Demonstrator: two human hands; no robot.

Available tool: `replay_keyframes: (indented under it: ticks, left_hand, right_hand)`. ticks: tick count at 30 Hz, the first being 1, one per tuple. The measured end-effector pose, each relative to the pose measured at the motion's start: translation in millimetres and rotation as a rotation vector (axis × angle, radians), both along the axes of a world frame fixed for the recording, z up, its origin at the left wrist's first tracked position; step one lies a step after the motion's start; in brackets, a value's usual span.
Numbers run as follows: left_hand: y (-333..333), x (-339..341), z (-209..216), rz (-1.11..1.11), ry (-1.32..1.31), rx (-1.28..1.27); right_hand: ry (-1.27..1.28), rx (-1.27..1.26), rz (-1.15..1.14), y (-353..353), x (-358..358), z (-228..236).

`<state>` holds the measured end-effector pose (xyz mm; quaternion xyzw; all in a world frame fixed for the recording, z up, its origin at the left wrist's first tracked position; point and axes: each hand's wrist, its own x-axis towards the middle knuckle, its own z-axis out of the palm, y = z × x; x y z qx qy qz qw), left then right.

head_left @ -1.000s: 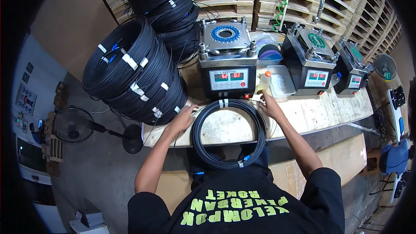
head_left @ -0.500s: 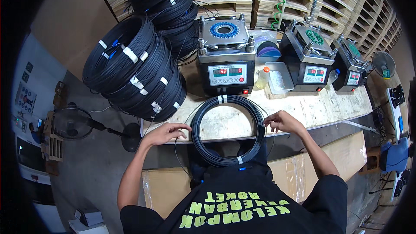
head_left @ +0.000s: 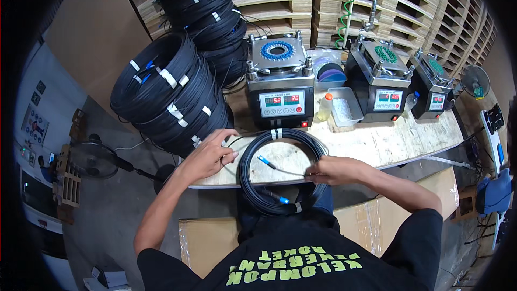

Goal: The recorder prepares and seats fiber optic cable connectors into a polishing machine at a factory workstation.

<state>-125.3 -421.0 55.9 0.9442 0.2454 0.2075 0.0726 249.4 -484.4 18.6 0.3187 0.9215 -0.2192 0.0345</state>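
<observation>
A coil of black cable (head_left: 246,175), bound with white tape, lies on the wooden bench (head_left: 388,143) and hangs over its near edge in front of me. My left hand (head_left: 207,156) pinches a thin strand of the cable at the coil's upper left rim. At the right rim, my right hand (head_left: 334,170) is closed on a loose cable end. That end runs across the coil's open middle to a blue connector (head_left: 263,160). A second blue connector (head_left: 280,199) sits on the coil's lower rim.
A grey machine with a red display (head_left: 280,83) stands just behind the coil, two similar machines (head_left: 379,81) to its right. A small bottle (head_left: 325,106) and a tray (head_left: 342,109) sit between them. Large black cable coils (head_left: 167,94) pile at left. Cardboard box (head_left: 204,237) below the bench; floor fan (head_left: 94,159).
The coil has slid toward me over the bench edge. My right hand has drawn the connector end across the coil's middle; my left hand moved up to the left rim.
</observation>
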Motion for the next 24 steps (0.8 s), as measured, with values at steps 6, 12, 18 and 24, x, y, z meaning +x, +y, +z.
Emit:
replay_keyframes:
  ticks: [6,12,18,24]
  left_hand:
    - [13,26,-22,0.21,-0.463,-0.435]
    - [6,98,-56,0.358,-0.686,-0.59]
    - [-11,126,-74,0.408,-0.591,-0.592]
    - [-15,123,-74,0.261,-0.486,-0.721]
  right_hand:
    - [0.993,-0.793,-0.432,22,-22,1]
    - [1.515,-0.844,-0.564,30,-62,-14]
    - [1.638,-0.758,-0.68,34,-73,-8]
    - [1.553,-0.801,-0.662,27,-61,-17]
